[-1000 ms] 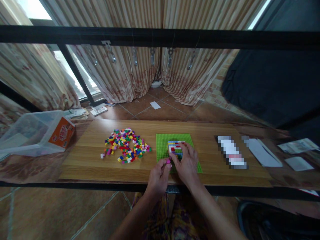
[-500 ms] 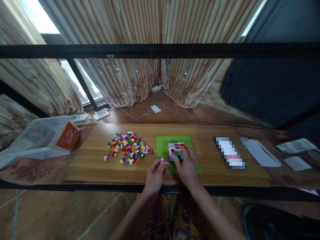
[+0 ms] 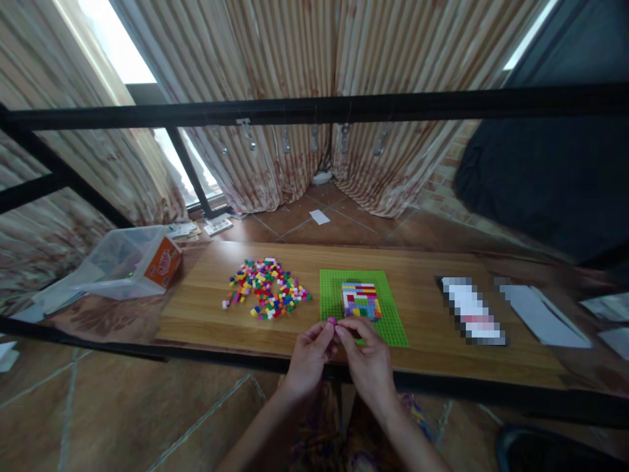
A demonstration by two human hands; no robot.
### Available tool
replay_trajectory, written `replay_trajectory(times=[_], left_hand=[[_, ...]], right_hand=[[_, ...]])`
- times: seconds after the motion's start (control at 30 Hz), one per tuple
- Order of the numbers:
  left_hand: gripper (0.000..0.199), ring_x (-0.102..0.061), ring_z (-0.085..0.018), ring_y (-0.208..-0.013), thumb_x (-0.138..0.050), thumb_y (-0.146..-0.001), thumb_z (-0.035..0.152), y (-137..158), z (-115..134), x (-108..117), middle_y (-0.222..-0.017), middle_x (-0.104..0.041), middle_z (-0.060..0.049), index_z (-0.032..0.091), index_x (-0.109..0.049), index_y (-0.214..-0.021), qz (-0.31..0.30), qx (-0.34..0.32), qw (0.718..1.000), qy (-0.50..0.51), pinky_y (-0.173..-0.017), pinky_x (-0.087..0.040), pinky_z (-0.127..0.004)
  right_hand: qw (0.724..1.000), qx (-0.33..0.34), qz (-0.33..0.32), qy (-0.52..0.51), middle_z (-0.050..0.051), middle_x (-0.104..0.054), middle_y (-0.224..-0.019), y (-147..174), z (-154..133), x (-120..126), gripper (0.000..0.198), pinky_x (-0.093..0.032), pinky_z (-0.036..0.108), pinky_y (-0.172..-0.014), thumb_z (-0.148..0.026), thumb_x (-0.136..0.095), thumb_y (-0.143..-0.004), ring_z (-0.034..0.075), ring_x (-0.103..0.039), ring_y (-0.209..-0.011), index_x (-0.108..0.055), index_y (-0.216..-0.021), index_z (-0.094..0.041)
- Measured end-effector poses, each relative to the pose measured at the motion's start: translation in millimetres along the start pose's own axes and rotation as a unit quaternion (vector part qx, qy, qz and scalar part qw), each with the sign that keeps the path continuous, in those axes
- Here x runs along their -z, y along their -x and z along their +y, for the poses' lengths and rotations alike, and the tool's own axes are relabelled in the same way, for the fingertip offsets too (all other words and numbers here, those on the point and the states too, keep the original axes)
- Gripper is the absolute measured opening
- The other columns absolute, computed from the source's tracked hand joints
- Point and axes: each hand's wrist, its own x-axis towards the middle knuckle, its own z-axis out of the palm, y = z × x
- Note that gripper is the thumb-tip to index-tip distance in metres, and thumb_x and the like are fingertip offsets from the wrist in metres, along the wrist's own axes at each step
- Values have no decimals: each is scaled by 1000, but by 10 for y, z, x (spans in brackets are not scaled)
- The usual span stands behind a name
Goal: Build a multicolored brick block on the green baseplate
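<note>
My left hand (image 3: 314,347) pinches a small pink toy brick (image 3: 331,321) just in front of the green baseplate (image 3: 393,321). Close against it, the closed fingertips of my right hand (image 3: 368,354) meet at the same brick; how much of it each hand grips is partly hidden by the fingers. A block built of coloured bricks (image 3: 360,298), with red, yellow, white, blue and purple rows, stands on the baseplate behind my right hand. To the left on the table lies a loose pile of small coloured bricks (image 3: 275,295).
The wooden table (image 3: 196,314) carries a pixelated, phone-shaped object (image 3: 472,311) and white paper (image 3: 545,314) at the right. A clear plastic bin (image 3: 128,262) with an orange label stands at the left. A black bar (image 3: 295,108) crosses beyond the table.
My right hand has left the brick block and come to the left hand, fingertips at the pink brick. The whole view has shifted, moving the table slightly right in the picture.
</note>
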Motion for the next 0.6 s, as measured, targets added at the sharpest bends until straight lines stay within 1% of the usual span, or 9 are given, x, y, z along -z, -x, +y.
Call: replay_trajectory(times=[0.17, 0.3, 0.37, 0.43, 0.47, 0.5, 0.53, 0.57, 0.6], left_hand=[[41, -43, -6, -51, -76, -68, 51, 88, -23, 282, -61, -56, 1, 12, -64, -66, 10, 8, 1000, -22, -52, -33, -21], [39, -42, -6, -50, -77, -68, 49, 148, 32, 498, -60, -54, 2, 13, -63, -66, 25, 26, 999, 2, -50, -32, -21], [39, -41, -5, -49, -76, -68, 49, 146, 87, 593, -61, -54, 2, 13, -63, -68, 35, 25, 999, -7, -50, -32, -21], [38, -40, -6, -49, -72, -72, 50, 118, 152, 691, -60, -53, 2, 13, -63, -68, 57, 0, 996, -75, -50, -31, -21], [37, -41, -7, -49, -69, -75, 50, 96, 186, 741, -59, -53, 3, 13, -63, -68, 73, -25, 988, -136, -51, -31, -21], [35, -43, -8, -51, -66, -78, 48, 70, 219, 792, -59, -53, 2, 14, -64, -69, 91, -56, 971, -212, -53, -32, -22], [32, -46, -10, -54, -63, -81, 44, 41, 250, 842, -60, -55, 2, 14, -64, -70, 111, -91, 944, -298, -55, -34, -23], [27, -50, -12, -59, -61, -83, 40, 13, 279, 889, -63, -57, 1, 15, -65, -71, 130, -124, 906, -384, -59, -35, -24], [23, -53, -13, -63, -59, -84, 35, -15, 304, 930, -66, -59, 0, 16, -65, -73, 148, -149, 861, -462, -62, -36, -24]], right_hand=[[993, -74, -54, -77, 3, -66, -81, 115, -7, -170, 20, -47, 30, -73, -40, -62, -84, 19, -61, -79, -70, -81, -22], [982, -117, -84, -123, 3, -69, -80, 165, 5, -380, 20, -48, 31, -72, -40, -65, -81, 19, -62, -77, -71, -81, -21], [980, -121, -96, -125, 3, -70, -81, 130, 28, -475, 19, -48, 31, -74, -39, -64, -82, 19, -63, -78, -70, -82, -21], [988, -91, -96, -74, 4, -70, -85, 40, 63, -549, 19, -48, 32, -76, -37, -61, -83, 20, -64, -81, -70, -84, -21], [993, -64, -91, -28, 5, -70, -86, -22, 83, -578, 18, -48, 32, -77, -36, -59, -84, 20, -63, -82, -69, -84, -21], [995, -33, -87, 28, 5, -69, -87, -94, 104, -602, 18, -47, 33, -77, -33, -56, -85, 20, -63, -82, -69, -84, -20], [993, -3, -85, 87, 6, -68, -87, -169, 126, -624, 19, -47, 33, -78, -30, -53, -87, 21, -63, -82, -69, -84, -20], [986, 22, -84, 143, 7, -68, -87, -244, 148, -645, 20, -46, 34, -78, -27, -51, -87, 21, -62, -81, -69, -84, -19], [976, 40, -85, 194, 8, -67, -86, -314, 168, -666, 21, -46, 34, -78, -24, -48, -88, 21, -62, -81, -68, -83, -18]])
